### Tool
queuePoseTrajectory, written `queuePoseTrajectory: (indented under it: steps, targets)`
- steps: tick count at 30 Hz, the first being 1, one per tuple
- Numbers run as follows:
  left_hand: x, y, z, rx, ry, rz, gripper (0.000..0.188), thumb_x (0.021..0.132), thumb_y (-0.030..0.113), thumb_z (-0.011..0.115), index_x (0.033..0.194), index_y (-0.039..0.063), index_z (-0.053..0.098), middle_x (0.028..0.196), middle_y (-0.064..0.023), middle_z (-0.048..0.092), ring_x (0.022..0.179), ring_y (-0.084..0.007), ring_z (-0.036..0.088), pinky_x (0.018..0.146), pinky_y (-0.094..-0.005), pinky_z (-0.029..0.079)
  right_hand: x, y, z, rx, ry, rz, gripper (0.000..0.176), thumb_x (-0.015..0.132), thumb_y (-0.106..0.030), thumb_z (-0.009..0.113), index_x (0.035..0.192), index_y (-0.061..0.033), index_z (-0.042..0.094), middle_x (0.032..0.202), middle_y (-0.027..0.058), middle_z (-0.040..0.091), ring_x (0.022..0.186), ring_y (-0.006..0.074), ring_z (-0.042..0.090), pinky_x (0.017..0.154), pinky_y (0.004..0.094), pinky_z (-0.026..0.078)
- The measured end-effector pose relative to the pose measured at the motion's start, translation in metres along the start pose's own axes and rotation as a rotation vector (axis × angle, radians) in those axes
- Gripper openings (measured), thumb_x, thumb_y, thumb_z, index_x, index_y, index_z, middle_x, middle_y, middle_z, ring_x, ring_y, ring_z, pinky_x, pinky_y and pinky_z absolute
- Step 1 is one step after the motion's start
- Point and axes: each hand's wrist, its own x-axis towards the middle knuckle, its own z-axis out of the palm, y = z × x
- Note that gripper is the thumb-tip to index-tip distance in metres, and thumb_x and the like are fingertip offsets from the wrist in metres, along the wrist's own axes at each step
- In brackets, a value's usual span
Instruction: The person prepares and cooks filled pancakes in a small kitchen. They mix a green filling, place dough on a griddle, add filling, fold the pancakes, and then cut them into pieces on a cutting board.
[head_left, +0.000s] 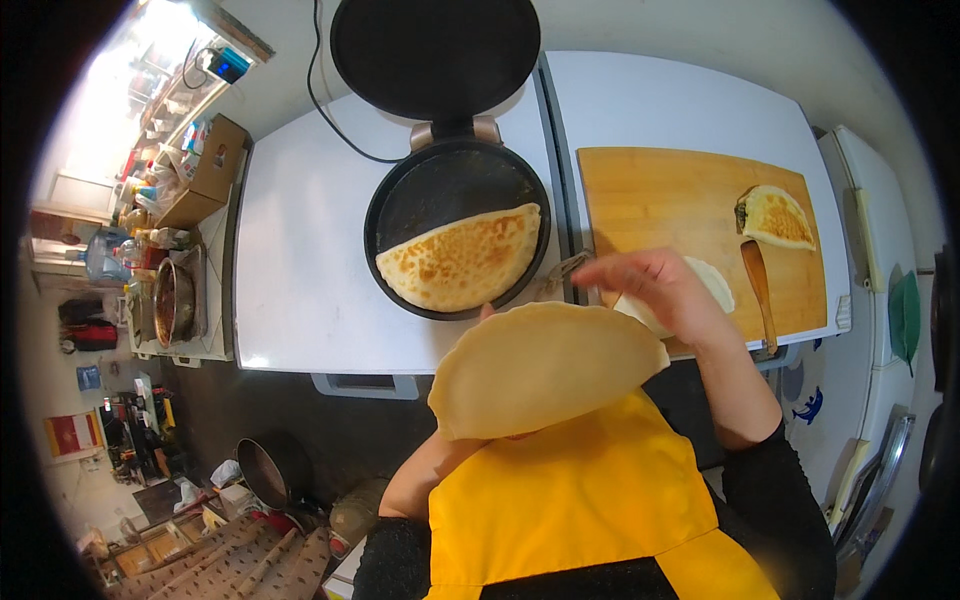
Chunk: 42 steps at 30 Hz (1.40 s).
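Note:
A raw half-moon filled flatbread (547, 371) rests on my left hand (487, 310), of which only a fingertip shows past the dough's upper edge. My right hand (652, 289) is raised just beyond the dough's right end, over the near left corner of the wooden board (675, 180), with no object seen in it. Partly behind it on the board lies another pale raw piece (709, 283). A browned half-moon flatbread (465, 259) lies in the near half of the open electric griddle (457, 187).
A browned flatbread piece with dark filling showing (776, 217) and a wooden spatula (760, 292) are on the board's right side. The griddle's raised lid (435, 52) stands behind its pan, and its black cord (322, 112) runs off to the left. A metal pot (174, 301) sits far left.

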Motion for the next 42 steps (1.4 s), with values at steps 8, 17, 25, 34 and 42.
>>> queuePoseTrajectory:
  steps: [8, 17, 25, 34, 42]
  targets:
    - [-0.004, -0.002, -0.008, -0.015, 0.016, -0.002, 0.066, 0.090, 0.057, 0.036, 0.133, 0.007, 0.038, 0.131, -0.0107, 0.046, 0.115, -0.0214, 0.049, 0.094, -0.0345, 0.041, 0.003, -0.001, 0.012, -0.237, -0.103, -0.012, 0.015, 0.086, -0.011, 0.057, 0.088, 0.0011, 0.066, 0.076, 0.0032, 0.063, 0.072, 0.0100, 0.056, 0.065, 0.0226, 0.044]
    - [-0.014, 0.001, -0.012, 0.001, 0.045, 0.022, 0.066, 0.090, 0.057, 0.036, 0.133, 0.007, 0.038, 0.130, -0.0110, 0.046, 0.114, -0.0217, 0.049, 0.094, -0.0348, 0.041, 0.008, 0.000, 0.020, -0.366, -0.021, -0.069, 0.014, 0.085, -0.011, 0.059, 0.080, 0.0011, 0.062, 0.069, 0.0031, 0.060, 0.065, 0.0112, 0.053, 0.061, 0.0235, 0.042]
    - [-0.017, 0.002, -0.016, 0.022, 0.062, 0.026, 0.066, 0.090, 0.057, 0.036, 0.133, 0.007, 0.039, 0.130, -0.0112, 0.046, 0.114, -0.0219, 0.049, 0.094, -0.0350, 0.041, -0.003, 0.006, 0.019, -0.433, -0.004, -0.107, 0.014, 0.086, -0.010, 0.059, 0.078, 0.0011, 0.062, 0.068, 0.0012, 0.058, 0.066, 0.0105, 0.053, 0.061, 0.0229, 0.042]
    - [-0.020, 0.002, -0.019, 0.052, 0.085, 0.036, 0.066, 0.089, 0.057, 0.036, 0.132, 0.007, 0.039, 0.130, -0.0115, 0.047, 0.114, -0.0222, 0.049, 0.094, -0.0353, 0.041, -0.003, 0.006, 0.007, -0.195, -0.064, -0.132, 0.016, 0.084, -0.012, 0.057, 0.078, 0.0024, 0.062, 0.065, 0.0050, 0.058, 0.062, 0.0074, 0.051, 0.055, 0.0254, 0.042]
    - [-0.026, 0.003, -0.020, 0.068, 0.109, 0.040, 0.067, 0.089, 0.058, 0.036, 0.132, 0.007, 0.040, 0.129, -0.0117, 0.047, 0.114, -0.0225, 0.049, 0.095, -0.0356, 0.041, -0.006, 0.010, 0.008, -0.245, -0.025, -0.120, 0.012, 0.084, -0.010, 0.059, 0.082, 0.0011, 0.062, 0.067, 0.0042, 0.058, 0.065, 0.0071, 0.051, 0.057, 0.0238, 0.042]
